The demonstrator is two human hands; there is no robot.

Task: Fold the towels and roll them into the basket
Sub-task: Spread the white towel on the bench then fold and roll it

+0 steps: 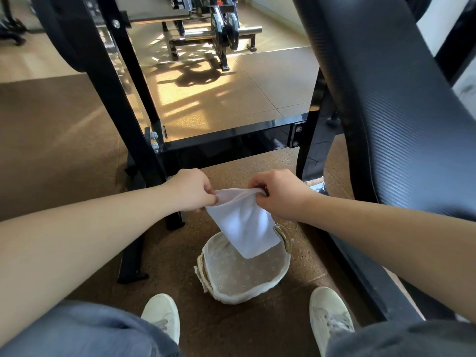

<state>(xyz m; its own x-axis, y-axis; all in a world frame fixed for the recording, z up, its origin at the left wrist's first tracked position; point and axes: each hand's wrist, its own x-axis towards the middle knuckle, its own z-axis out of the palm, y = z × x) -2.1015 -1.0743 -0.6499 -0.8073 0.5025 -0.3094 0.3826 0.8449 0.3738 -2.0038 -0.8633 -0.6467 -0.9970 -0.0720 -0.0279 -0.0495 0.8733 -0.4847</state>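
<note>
We pinched the white towel (240, 222) w/ both hands, left hand (192, 189) at 9, right hand (279, 194) at 3; towel hung above basket (257, 295) on floor.

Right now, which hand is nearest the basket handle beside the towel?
The right hand: the basket handle shows just below its wrist; the left hand pinches the white towel's opposite corner.

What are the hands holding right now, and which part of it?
Both hands pinch the white towel by its top edge: the left hand at one end, the right hand at the other. It hangs above the basket.
</note>
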